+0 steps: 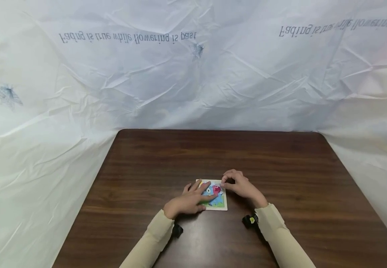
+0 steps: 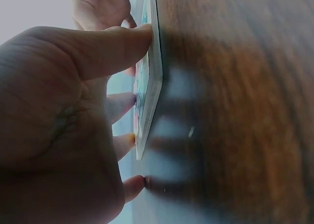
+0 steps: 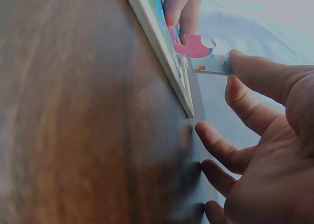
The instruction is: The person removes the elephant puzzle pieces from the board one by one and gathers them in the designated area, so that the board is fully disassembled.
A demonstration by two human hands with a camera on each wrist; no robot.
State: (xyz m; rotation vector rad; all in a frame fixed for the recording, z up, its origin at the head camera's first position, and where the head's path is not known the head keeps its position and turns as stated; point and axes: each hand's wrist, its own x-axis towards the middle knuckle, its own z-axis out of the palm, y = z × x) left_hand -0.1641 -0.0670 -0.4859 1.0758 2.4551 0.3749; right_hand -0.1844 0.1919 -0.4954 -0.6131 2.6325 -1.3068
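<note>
A small square jigsaw puzzle in a white frame [image 1: 226,203] lies on the table, its picture blue, pink and green. My left hand [image 1: 186,202] rests over its left part with fingers spread; in the left wrist view the thumb [image 2: 117,47] touches the near edge and one fingertip lies beyond the frame. At the top right corner, my right hand [image 1: 242,185] pinches a puzzle piece [image 3: 198,49] between thumb and index finger. That piece is pink and pale grey, tilted up, with its pink end at the puzzle's surface. The other right fingers are loosely bent beside the frame.
The dark brown wooden table [image 1: 166,156] has rounded far corners. A wrinkled white sheet [image 1: 146,82] with printed lettering hangs behind it and at both sides. Black wrist straps [image 1: 249,220] sit by the cream sleeves [image 1: 281,234].
</note>
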